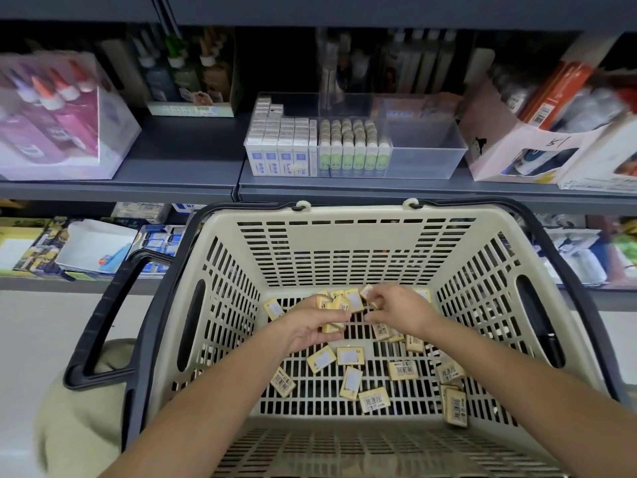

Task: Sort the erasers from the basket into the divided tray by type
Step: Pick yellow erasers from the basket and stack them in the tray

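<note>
In the beige slotted plastic basket [344,243], your left hand [310,327] clutches several small yellow erasers [339,305] while your right hand [400,308] pinches a single eraser [367,292].

Even bright overhead light; soft shadows; shelf goods [51,115] motion-blurred; wide-angle bowing at edges.

Premises: retail shop, stationery aisle. Tiers of grey metal shelving [179,170] are stocked with packaged goods. A clear plastic display box of purple glue bottles with orange caps [69,125] is set at the left. A clear divided plastic tray [427,160] is partly filled with rows of boxed stock faced outward. A beige slotted plastic shopping basket with black handles [344,236] is placed before the shelves, and small yellow erasers with barcode stickers [374,400] are scattered in it.
</note>
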`<state>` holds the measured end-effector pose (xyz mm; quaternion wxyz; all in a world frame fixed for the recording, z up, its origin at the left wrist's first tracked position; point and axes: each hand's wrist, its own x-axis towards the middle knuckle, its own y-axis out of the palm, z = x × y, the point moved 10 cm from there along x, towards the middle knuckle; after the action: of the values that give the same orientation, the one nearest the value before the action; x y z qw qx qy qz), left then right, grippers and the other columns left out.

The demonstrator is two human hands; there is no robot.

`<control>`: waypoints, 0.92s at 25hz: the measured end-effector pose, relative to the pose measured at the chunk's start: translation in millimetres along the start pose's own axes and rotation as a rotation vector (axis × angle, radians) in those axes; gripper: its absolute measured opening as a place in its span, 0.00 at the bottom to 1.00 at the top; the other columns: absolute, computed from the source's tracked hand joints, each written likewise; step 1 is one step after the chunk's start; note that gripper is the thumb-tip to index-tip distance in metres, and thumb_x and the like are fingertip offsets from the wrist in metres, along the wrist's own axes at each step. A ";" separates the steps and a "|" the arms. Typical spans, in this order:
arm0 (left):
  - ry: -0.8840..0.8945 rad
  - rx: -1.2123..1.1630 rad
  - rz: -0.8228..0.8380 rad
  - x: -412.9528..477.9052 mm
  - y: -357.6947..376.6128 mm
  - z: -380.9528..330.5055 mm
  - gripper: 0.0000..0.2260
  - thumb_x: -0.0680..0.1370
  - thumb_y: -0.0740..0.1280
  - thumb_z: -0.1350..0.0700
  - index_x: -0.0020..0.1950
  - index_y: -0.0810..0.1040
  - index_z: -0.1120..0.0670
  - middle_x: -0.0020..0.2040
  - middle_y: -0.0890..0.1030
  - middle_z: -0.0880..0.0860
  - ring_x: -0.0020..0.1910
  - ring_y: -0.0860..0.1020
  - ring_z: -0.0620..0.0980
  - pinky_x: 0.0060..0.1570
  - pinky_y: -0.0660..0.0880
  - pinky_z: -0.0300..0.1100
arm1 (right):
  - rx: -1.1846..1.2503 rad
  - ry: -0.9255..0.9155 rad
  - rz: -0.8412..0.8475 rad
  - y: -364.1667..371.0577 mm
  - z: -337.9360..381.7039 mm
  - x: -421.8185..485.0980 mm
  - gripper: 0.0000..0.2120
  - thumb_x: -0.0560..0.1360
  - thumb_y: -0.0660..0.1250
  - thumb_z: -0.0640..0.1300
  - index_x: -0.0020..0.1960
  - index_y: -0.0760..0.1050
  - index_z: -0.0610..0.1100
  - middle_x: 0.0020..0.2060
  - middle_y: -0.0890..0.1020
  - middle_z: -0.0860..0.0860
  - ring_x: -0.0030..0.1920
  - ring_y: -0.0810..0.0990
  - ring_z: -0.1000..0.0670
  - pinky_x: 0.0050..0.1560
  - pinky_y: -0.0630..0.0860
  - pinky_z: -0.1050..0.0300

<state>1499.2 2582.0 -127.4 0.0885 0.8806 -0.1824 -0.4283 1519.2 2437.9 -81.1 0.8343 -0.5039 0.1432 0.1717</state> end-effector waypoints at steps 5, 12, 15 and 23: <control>-0.008 -0.012 -0.056 0.5 -10.6 -3.0 0.18 0.65 0.77 0.62 0.51 0.76 0.54 0.45 0.83 0.52 0.45 0.81 0.48 0.40 0.80 0.43 | -0.433 0.167 0.041 13.8 -30.9 -6.8 0.14 0.71 0.66 0.58 0.46 0.70 0.48 0.44 0.77 0.51 0.42 0.77 0.50 0.34 0.70 0.58; -0.035 -0.058 -0.126 -3.9 -16.2 -2.6 0.25 0.62 0.78 0.63 0.56 0.74 0.58 0.51 0.81 0.55 0.51 0.80 0.50 0.40 0.81 0.44 | 0.013 0.163 0.057 27.8 -8.4 -5.4 0.06 0.74 0.67 0.47 0.45 0.74 0.44 0.44 0.80 0.48 0.44 0.78 0.50 0.41 0.74 0.57; -0.005 -0.139 -0.168 -2.5 -20.8 -4.7 0.25 0.59 0.79 0.62 0.53 0.76 0.59 0.50 0.82 0.55 0.51 0.79 0.51 0.40 0.80 0.45 | 0.560 0.268 -0.049 6.4 0.0 -5.5 0.03 0.74 0.67 0.41 0.42 0.74 0.44 0.39 0.81 0.49 0.37 0.80 0.54 0.35 0.75 0.62; 0.064 -0.091 -0.141 -3.7 -8.3 -14.9 0.21 0.62 0.80 0.60 0.49 0.74 0.55 0.46 0.83 0.54 0.46 0.81 0.49 0.35 0.79 0.41 | 0.502 0.220 -0.044 0.4 -4.4 2.0 0.07 0.76 0.66 0.46 0.48 0.80 0.43 0.39 0.83 0.50 0.38 0.81 0.53 0.33 0.75 0.63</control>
<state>1510.9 2591.1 -118.1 0.1036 0.8995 -0.0976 -0.4131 1520.5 2434.4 -84.2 0.9160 -0.2999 0.2604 0.0569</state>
